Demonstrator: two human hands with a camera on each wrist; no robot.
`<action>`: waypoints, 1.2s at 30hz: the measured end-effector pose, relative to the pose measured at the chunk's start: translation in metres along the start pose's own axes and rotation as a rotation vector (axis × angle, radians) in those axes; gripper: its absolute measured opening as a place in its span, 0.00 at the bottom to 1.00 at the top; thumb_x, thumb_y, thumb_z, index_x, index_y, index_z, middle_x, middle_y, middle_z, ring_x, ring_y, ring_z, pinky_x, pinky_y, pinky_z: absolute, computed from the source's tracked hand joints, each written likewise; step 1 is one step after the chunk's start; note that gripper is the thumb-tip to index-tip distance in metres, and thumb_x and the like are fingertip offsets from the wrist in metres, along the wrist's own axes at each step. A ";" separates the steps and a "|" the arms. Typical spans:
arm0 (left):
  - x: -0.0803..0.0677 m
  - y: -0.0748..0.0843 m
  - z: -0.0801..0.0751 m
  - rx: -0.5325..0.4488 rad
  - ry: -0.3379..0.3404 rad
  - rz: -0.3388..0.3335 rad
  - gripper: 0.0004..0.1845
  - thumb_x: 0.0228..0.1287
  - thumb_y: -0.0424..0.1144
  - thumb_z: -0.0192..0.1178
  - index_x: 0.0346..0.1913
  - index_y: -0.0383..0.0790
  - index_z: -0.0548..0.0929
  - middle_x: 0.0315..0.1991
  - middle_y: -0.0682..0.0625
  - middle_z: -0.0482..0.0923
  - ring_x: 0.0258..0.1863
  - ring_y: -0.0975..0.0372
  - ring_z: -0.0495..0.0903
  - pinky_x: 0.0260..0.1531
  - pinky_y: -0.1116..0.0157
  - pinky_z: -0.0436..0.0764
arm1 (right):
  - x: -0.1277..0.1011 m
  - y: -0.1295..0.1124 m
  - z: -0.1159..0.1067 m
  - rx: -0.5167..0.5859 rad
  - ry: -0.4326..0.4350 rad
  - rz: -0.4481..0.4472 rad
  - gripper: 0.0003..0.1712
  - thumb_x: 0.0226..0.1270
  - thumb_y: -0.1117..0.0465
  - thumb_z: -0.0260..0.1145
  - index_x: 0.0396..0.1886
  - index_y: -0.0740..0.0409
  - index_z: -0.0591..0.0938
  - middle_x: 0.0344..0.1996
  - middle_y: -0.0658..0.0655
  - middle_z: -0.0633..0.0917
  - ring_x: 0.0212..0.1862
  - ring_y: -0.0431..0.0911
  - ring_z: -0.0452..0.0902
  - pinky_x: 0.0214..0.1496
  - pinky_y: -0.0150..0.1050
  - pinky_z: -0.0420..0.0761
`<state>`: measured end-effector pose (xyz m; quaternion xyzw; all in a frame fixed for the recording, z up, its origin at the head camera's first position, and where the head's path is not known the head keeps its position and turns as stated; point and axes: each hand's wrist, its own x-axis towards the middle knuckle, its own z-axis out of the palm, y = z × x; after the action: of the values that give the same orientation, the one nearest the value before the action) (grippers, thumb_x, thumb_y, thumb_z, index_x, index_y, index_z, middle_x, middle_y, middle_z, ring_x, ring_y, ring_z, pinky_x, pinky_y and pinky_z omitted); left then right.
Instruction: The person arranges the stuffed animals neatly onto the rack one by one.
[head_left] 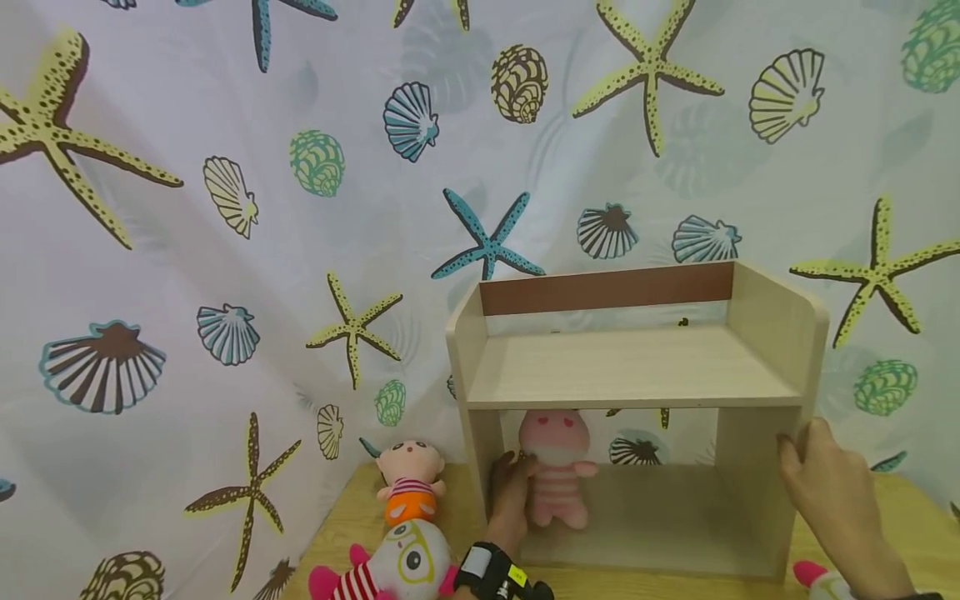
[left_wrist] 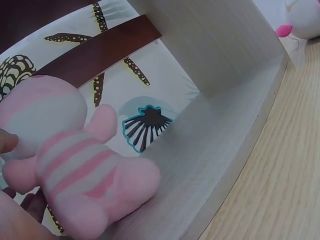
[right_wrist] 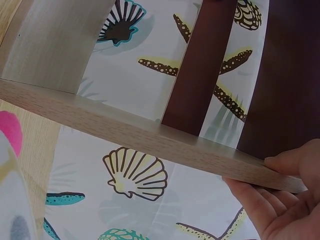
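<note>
A pink plush doll (head_left: 557, 479) with a striped body and heart-shaped eyes is upright in the lower compartment of a light wooden shelf (head_left: 633, 367), towards its left side. My left hand (head_left: 510, 493) holds the doll from its left; in the left wrist view the thumb lies by its head and the other fingers are partly hidden behind it. Its feet are at the compartment floor. At the opposite side my right hand (head_left: 834, 483) grips the front edge of the shelf's right panel (right_wrist: 125, 132), thumb inside and fingers outside.
Left of the shelf, a doll in orange shorts (head_left: 411, 483) and a white plush with yellow glasses (head_left: 411, 560) are on the wooden table (head_left: 352, 512). Another pink-and-white plush (head_left: 812, 575) shows low at the right. Behind hangs a shell-patterned curtain (head_left: 247, 100).
</note>
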<state>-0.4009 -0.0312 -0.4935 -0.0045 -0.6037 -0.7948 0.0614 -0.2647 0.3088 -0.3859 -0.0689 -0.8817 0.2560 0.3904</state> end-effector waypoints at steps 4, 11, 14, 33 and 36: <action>-0.001 -0.005 -0.003 0.045 0.029 0.016 0.36 0.67 0.40 0.60 0.71 0.24 0.59 0.63 0.31 0.68 0.59 0.45 0.69 0.60 0.48 0.66 | -0.001 0.000 0.001 -0.004 -0.001 -0.007 0.15 0.67 0.65 0.60 0.34 0.74 0.67 0.18 0.78 0.74 0.23 0.76 0.72 0.19 0.62 0.68; -0.008 0.001 -0.003 0.032 -0.050 0.017 0.31 0.65 0.43 0.64 0.66 0.30 0.72 0.58 0.33 0.77 0.54 0.46 0.76 0.51 0.54 0.74 | 0.001 -0.002 0.000 -0.008 -0.011 -0.008 0.15 0.68 0.65 0.60 0.34 0.76 0.68 0.17 0.76 0.74 0.21 0.73 0.72 0.17 0.60 0.69; -0.008 0.003 -0.002 -0.035 -0.175 0.044 0.19 0.64 0.38 0.63 0.56 0.33 0.82 0.47 0.34 0.84 0.43 0.46 0.83 0.37 0.60 0.80 | 0.002 -0.003 -0.002 -0.011 -0.016 -0.004 0.16 0.68 0.65 0.60 0.34 0.77 0.67 0.18 0.78 0.74 0.22 0.74 0.72 0.18 0.60 0.69; -0.013 -0.020 -0.017 -0.042 -0.218 0.069 0.14 0.65 0.34 0.63 0.51 0.32 0.85 0.41 0.34 0.85 0.36 0.53 0.86 0.36 0.58 0.84 | -0.003 -0.002 0.005 -0.012 -0.045 0.019 0.16 0.68 0.65 0.60 0.36 0.77 0.68 0.21 0.81 0.75 0.25 0.78 0.73 0.19 0.62 0.70; -0.017 -0.022 -0.020 -0.045 -0.241 0.099 0.16 0.66 0.32 0.61 0.55 0.31 0.82 0.44 0.35 0.85 0.39 0.52 0.86 0.42 0.56 0.84 | -0.004 -0.001 0.005 -0.009 -0.037 0.011 0.16 0.68 0.65 0.60 0.36 0.77 0.68 0.21 0.81 0.74 0.25 0.78 0.73 0.19 0.62 0.70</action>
<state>-0.3853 -0.0432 -0.5219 -0.1311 -0.5877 -0.7979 0.0277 -0.2659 0.3048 -0.3907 -0.0708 -0.8895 0.2555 0.3720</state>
